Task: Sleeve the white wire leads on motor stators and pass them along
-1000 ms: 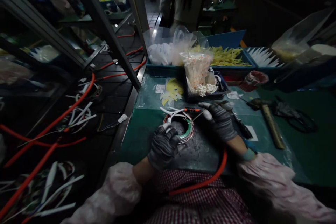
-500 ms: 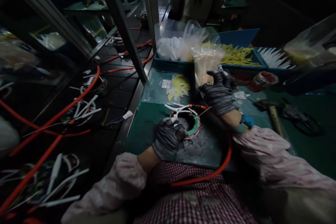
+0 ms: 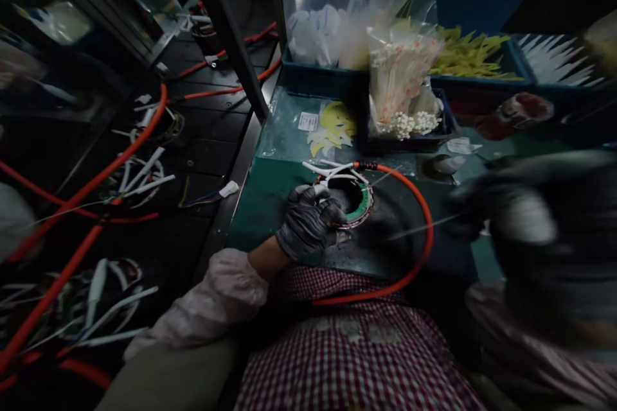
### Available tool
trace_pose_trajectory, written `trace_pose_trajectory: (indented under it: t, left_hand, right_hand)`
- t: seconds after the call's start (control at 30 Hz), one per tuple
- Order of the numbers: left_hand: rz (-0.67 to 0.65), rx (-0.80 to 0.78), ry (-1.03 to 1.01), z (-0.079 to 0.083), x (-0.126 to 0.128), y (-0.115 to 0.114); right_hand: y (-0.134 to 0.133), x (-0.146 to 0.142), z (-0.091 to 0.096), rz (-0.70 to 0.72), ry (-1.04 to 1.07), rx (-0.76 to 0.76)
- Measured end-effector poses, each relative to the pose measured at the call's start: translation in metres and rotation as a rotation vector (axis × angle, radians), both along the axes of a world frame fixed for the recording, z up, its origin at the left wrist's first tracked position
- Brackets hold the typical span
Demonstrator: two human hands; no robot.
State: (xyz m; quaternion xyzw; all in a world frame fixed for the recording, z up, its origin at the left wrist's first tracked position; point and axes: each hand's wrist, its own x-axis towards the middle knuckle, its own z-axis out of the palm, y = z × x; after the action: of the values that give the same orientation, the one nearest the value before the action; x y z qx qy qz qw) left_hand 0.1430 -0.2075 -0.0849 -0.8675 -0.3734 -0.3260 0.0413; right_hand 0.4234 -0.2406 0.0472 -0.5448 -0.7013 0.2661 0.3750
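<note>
A ring-shaped motor stator (image 3: pixel 362 205) with green lining and white sleeved leads lies on a dark pad in front of me. My left hand (image 3: pixel 308 221), in a grey glove, is closed on its left rim. An orange sleeve (image 3: pixel 427 225) loops from the stator's top round to my lap. At the right, my gloved right hand (image 3: pixel 525 225) is heavily blurred by motion. A thin pale strand (image 3: pixel 419 229) runs leftward from its fingertips, apparently pinched there. The strand's kind is unclear, and its left end blurs over the pad.
A bag of thin white strips (image 3: pixel 402 83) stands in a dark tray (image 3: pixel 448 125). Behind are bins of yellow pieces (image 3: pixel 472 54) and white pieces (image 3: pixel 554 61). Yellow cut pieces (image 3: pixel 337 122) lie on plastic. On the left, a dark conveyor (image 3: pixel 207 141) carries several wired stators.
My right hand has left the bag of strips and swung right and toward me, with a thin strand now at its fingers. My left hand stays on the stator. The view has tilted downward.
</note>
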Motion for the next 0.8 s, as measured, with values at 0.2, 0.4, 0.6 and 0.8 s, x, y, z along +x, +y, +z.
trace_pose_trajectory:
  t: [0.2,0.4,0.6,0.8]
  left_hand:
    - [0.047,0.102,-0.029,0.011,0.005,-0.001]
    - [0.051,0.055,-0.032,0.015,0.007,-0.004]
    - [0.084,-0.077,0.070,0.011,0.004,-0.005]
    - [0.060,-0.065,0.050,0.010,0.002,-0.006]
  right_hand:
    - [-0.029,-0.027,-0.040,-0.444,0.082,0.138]
    - [-0.060,-0.039,-0.042,-0.349,0.414,0.025]
    - [-0.075,-0.037,-0.048,-0.215,0.614,0.107]
    - [-0.067,-0.032,-0.061,0.014,0.381,-0.008]
